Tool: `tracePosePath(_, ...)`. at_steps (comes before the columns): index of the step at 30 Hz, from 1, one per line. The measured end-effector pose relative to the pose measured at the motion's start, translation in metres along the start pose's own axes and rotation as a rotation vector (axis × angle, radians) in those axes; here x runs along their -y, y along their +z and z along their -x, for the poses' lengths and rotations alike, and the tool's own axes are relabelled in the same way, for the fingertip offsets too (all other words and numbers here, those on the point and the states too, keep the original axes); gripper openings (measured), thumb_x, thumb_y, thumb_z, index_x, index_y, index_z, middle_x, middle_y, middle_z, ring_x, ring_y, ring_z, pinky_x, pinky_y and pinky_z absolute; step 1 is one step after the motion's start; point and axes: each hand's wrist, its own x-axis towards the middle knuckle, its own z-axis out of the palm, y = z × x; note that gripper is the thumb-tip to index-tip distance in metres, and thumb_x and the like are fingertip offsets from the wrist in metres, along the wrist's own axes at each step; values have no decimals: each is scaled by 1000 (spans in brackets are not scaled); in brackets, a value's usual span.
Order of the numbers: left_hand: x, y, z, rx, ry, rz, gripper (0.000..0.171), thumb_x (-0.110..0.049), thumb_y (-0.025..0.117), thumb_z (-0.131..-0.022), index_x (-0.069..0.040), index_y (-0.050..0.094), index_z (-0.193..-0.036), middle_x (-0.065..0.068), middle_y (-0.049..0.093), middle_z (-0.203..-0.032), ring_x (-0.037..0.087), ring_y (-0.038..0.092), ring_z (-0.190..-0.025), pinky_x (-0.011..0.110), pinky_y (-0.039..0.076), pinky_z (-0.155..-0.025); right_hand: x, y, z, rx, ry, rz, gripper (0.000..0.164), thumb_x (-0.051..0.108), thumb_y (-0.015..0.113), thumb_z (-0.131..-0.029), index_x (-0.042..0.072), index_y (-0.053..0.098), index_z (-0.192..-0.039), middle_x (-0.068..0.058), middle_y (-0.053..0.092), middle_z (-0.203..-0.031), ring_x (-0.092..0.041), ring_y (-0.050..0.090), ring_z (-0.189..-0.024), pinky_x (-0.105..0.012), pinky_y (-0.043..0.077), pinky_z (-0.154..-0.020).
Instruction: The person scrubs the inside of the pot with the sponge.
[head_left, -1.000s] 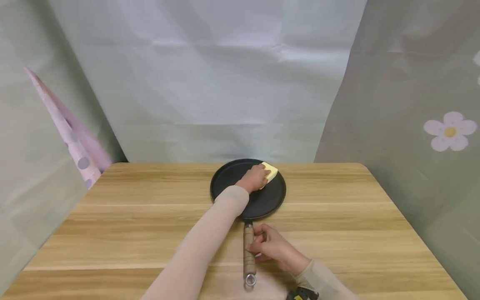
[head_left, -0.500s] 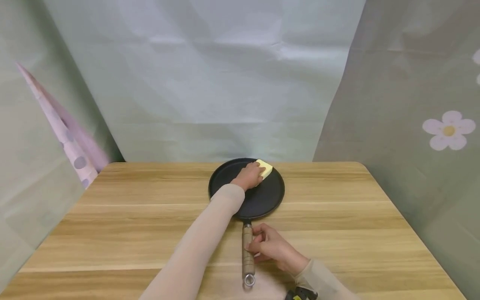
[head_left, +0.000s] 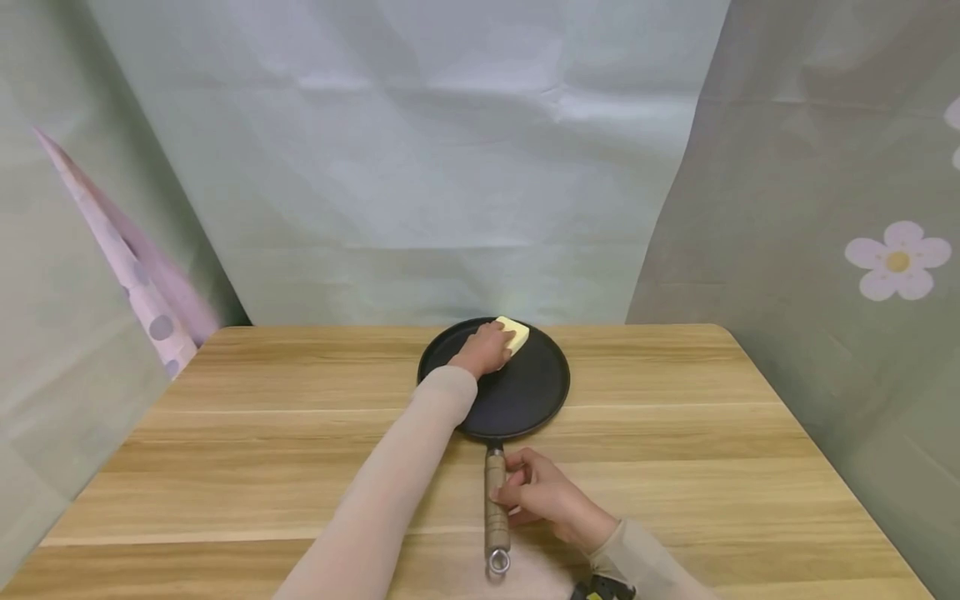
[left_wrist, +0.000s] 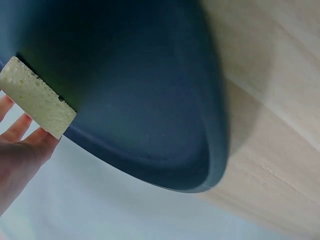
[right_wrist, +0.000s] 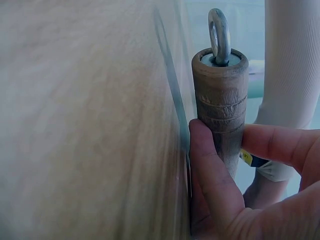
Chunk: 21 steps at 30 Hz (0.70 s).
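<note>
A flat black pan (head_left: 517, 400) lies on the table with its wooden handle (head_left: 496, 517) toward me. At the pan's far side my left hand (head_left: 483, 348) grips a pale yellow sponge (head_left: 517, 333) against the cooking surface. The left wrist view shows the fingers along one side of the sponge (left_wrist: 37, 97), which sits near the pan's rim. My right hand (head_left: 551, 496) pinches the handle from the right. In the right wrist view, thumb and fingers stand on both sides of the handle (right_wrist: 221, 95), below its metal ring (right_wrist: 220, 37).
The wooden table (head_left: 675, 467) extends on both sides of the pan. A pale green cloth backdrop (head_left: 465, 167) hangs behind the far edge. Cloth with a flower print (head_left: 898, 261) hangs at the right. A black wrist strap (head_left: 602, 587) shows at my right sleeve.
My left hand has slid the sponge leftward along the far part of the pan. The right hand and the handle have stayed in place.
</note>
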Motion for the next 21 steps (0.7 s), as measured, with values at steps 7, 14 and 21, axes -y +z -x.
tracePosePath(7, 8, -1, 1, 10, -11, 13, 48, -23, 50, -100, -14, 42, -147, 13, 32, -153, 33, 29, -140, 47, 32, -109, 0, 1, -1, 0, 4, -6, 46, -1, 66, -79, -10, 43, -117, -8, 50, -84, -16, 59, -66, -34, 57, -62)
tracePosePath(14, 15, -5, 4, 25, -2, -6, 48, -23, 50, -100, -14, 41, -147, 14, 32, -153, 34, 28, -140, 47, 31, -110, -1, -1, 0, 12, -8, -14, 46, -2, 66, -79, -9, 43, -117, -8, 52, -83, -16, 59, -68, -34, 57, -63)
tracePosePath(21, 22, -7, 7, 18, 20, -12, 48, -22, 51, -100, -13, 42, -146, 16, 34, -151, 34, 31, -138, 47, 32, -109, -2, -3, 1, 18, -14, -18, 45, -2, 66, -78, -9, 43, -116, -7, 53, -83, -16, 58, -70, -34, 56, -64)
